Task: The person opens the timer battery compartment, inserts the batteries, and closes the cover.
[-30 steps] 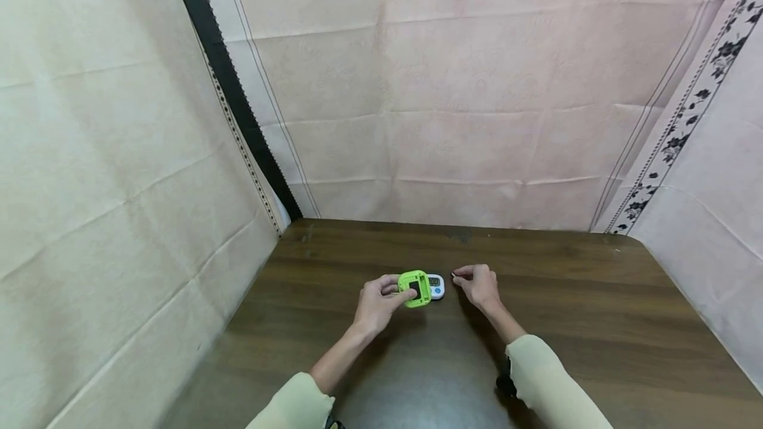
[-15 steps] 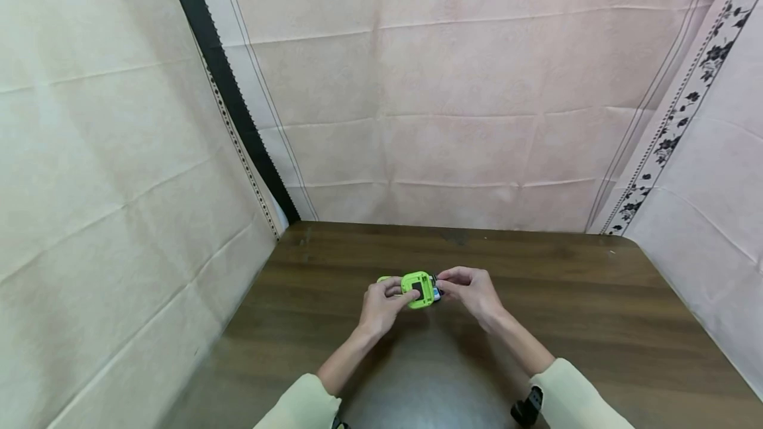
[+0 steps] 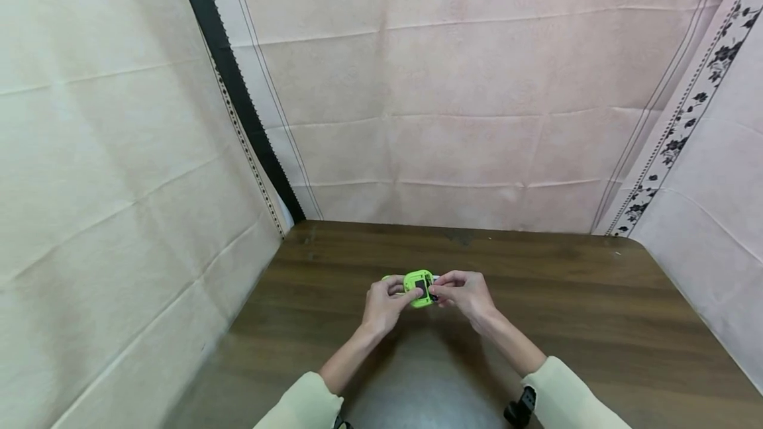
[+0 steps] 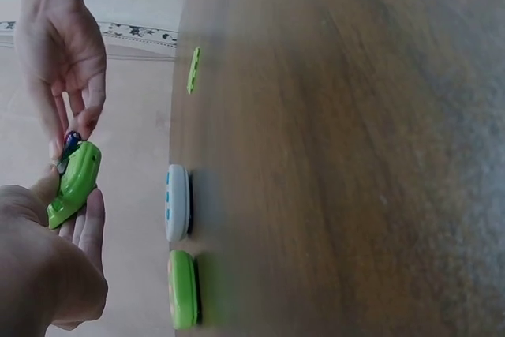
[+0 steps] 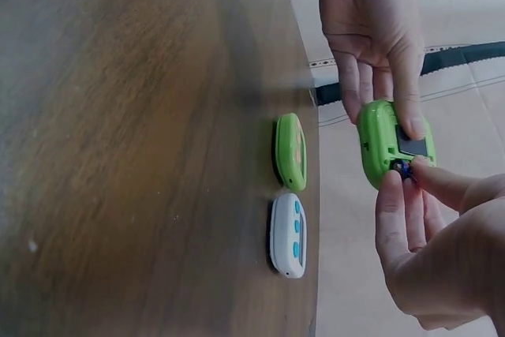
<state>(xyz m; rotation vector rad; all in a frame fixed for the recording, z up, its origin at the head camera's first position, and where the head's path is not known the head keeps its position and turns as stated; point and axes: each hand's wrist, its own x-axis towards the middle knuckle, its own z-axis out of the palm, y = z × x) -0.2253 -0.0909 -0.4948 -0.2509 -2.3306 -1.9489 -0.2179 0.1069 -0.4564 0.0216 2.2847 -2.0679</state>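
From where I stand, the left hand [image 3: 380,304] has its thumb and fingers clamped on a green timer [image 5: 377,146], up off the table [image 3: 572,303], with a dark panel [image 5: 412,144] just beside the thumb tip. The right hand [image 3: 472,298] has thumb and forefinger pinched on a small dark piece [image 5: 403,167], probably a battery, at the timer's edge nearest those fingertips. Whether it sits in its slot I can't tell.

Beyond the left fingers, on the table, lies a second green timer [image 5: 289,151]; beside it, toward the right fingers, a white timer [image 5: 286,236]. Neither is touched. Farther to the right hand's side lies a thin green strip [image 4: 194,70], perhaps the cover. So I'd judge the cover off, the small piece partway through being fitted or freed, and the closing up not yet done.
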